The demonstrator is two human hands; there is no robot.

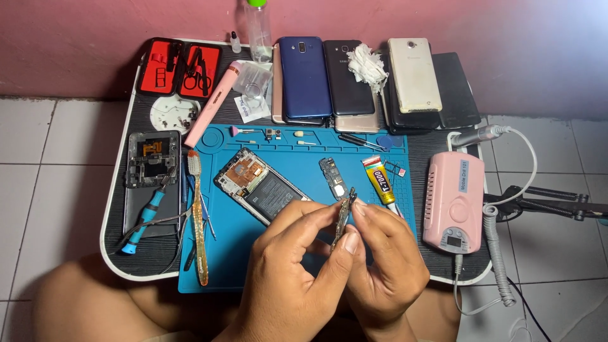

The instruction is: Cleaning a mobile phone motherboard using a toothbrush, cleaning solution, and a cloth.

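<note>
Both hands are raised together over the near edge of the blue mat. A thin metal part is held upright between them: the left hand is closed on it, thumb and forefinger pinching its lower end, and the right hand is closed on it too, fingertips pressed to its upper edge. What kind of part it is cannot be told, since it is seen edge-on.

Just beyond the left hand an opened phone is laid on the mat with its battery showing. Just beyond the fingertips a small circuit board is seen, and beside it, beyond the right hand, a glue tube is lying.

Well to the left of the left hand a toothbrush is laid along the mat's edge, with a blue-handled screwdriver and a stripped phone frame farther left on the black table. A pink tool and a red tool case are placed farther back on that side.

To the right of the right hand a pink drill unit is set, its coiled cable hanging off the table. Far beyond both hands a row of phones is lined up against the pink wall.
</note>
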